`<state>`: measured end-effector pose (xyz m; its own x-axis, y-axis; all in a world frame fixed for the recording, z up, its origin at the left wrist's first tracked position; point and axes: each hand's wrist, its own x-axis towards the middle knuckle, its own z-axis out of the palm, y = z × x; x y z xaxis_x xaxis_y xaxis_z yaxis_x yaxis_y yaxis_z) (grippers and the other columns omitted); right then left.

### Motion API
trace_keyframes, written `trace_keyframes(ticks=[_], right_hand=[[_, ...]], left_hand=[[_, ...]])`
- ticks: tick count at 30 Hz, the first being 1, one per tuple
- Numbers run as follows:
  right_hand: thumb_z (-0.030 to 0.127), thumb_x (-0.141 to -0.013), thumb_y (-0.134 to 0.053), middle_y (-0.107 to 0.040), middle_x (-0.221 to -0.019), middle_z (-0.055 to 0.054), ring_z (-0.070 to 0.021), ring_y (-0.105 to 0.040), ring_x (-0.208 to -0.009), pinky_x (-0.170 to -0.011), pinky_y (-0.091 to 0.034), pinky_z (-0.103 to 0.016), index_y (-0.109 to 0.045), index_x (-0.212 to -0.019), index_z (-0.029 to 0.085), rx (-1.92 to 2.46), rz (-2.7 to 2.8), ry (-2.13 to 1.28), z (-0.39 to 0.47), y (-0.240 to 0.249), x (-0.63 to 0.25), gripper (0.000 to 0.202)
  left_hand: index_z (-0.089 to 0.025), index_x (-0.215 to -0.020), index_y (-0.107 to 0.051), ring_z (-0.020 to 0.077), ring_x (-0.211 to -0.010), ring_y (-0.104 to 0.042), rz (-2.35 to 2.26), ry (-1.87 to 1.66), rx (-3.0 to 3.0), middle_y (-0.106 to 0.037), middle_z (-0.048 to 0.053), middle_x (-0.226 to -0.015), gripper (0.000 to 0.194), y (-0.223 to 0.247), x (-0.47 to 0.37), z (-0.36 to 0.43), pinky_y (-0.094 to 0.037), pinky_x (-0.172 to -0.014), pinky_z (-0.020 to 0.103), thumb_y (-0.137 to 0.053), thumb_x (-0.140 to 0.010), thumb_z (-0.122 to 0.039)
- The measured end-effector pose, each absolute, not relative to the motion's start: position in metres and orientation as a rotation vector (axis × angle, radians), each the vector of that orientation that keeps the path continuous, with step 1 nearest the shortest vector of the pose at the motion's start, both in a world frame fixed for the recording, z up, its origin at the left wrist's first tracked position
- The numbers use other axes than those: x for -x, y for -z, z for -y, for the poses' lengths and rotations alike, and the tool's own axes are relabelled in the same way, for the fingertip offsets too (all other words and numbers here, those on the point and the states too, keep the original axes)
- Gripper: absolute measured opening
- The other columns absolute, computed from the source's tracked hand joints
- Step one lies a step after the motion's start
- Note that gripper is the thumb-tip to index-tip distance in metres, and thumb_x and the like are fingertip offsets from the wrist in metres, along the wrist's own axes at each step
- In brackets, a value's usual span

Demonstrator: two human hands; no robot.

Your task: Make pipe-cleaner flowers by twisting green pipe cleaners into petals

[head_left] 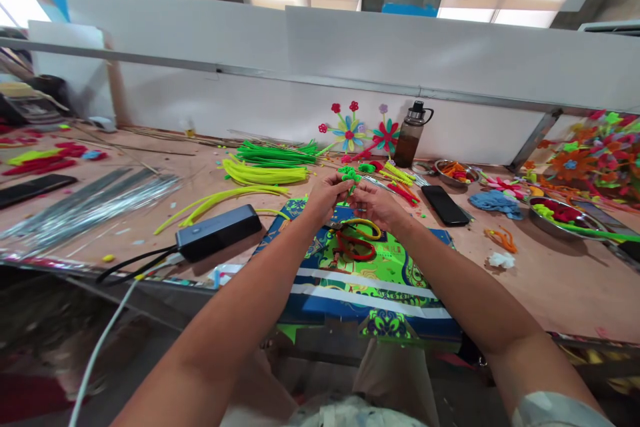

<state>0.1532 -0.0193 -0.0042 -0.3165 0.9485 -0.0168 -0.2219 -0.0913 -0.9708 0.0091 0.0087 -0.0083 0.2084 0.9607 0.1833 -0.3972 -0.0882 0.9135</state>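
Note:
A small looped green pipe-cleaner piece [351, 175] is held up between my two hands above the patterned blue and green board [395, 273]. My left hand [327, 197] pinches it from the left with closed fingers. From the right, the fingertips of my right hand [376, 203] close on its lower part. Just below my hands, scissors with red and yellow handles [356, 247] lie on the board.
Green pipe cleaners [275, 154] and yellow ones [265, 175] lie behind on the left. A black power bank [219, 232] is at the left, a phone [445, 205] at the right. Beyond stand a bottle [409, 137] and pipe-cleaner flowers [349, 135]; metal bowls [565, 230] are farther right.

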Motion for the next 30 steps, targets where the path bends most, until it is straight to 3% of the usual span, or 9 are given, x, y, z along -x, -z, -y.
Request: trace_keyframes(ticks=[10,17,24,30], right_hand=[[0.035,-0.061,-0.075,-0.056,-0.073,0.005,-0.009,-0.053,-0.065,-0.059,-0.043,-0.022,-0.049,-0.084,0.021,1.028,1.245,-1.307,0.018,0.012,-0.145,0.037],[0.031,-0.057,-0.073,-0.054,-0.064,0.009,-0.0073,-0.044,-0.051,-0.05,-0.033,-0.021,-0.044,-0.092,0.023,1.031,1.19,-1.211,0.02,0.007,-0.142,0.047],[0.034,-0.072,-0.063,-0.055,-0.064,0.004,-0.0098,-0.044,-0.057,-0.055,-0.037,-0.025,-0.061,-0.082,0.02,0.955,1.587,-0.946,0.027,-0.013,-0.157,0.017],[0.036,-0.079,-0.059,-0.061,-0.076,-0.001,-0.0134,-0.053,-0.068,-0.067,-0.044,-0.029,-0.07,-0.088,0.021,0.875,1.865,-0.9,0.026,-0.021,-0.169,0.021]], left_hand=[[-0.016,-0.07,-0.059,0.0058,-0.044,-0.039,-0.665,-1.317,-1.249,-0.049,-0.005,-0.05,0.027,0.004,-0.009,-0.005,-0.026,-0.044,0.02,-0.079,-0.061,-0.032],[-0.018,-0.075,-0.057,0.0062,-0.042,-0.042,-0.697,-1.374,-1.292,-0.051,-0.005,-0.05,0.029,0.006,-0.009,-0.007,-0.028,-0.042,0.02,-0.078,-0.064,-0.035],[-0.016,-0.072,-0.058,0.0046,-0.045,-0.045,-0.634,-1.289,-1.084,-0.054,-0.004,-0.055,0.032,0.001,-0.006,-0.004,-0.032,-0.043,0.017,-0.084,-0.058,-0.03],[-0.013,-0.064,-0.057,0.0019,-0.044,-0.043,-0.604,-1.133,-0.905,-0.051,-0.003,-0.053,0.025,-0.003,-0.005,-0.004,-0.029,-0.039,0.013,-0.081,-0.061,-0.021]])
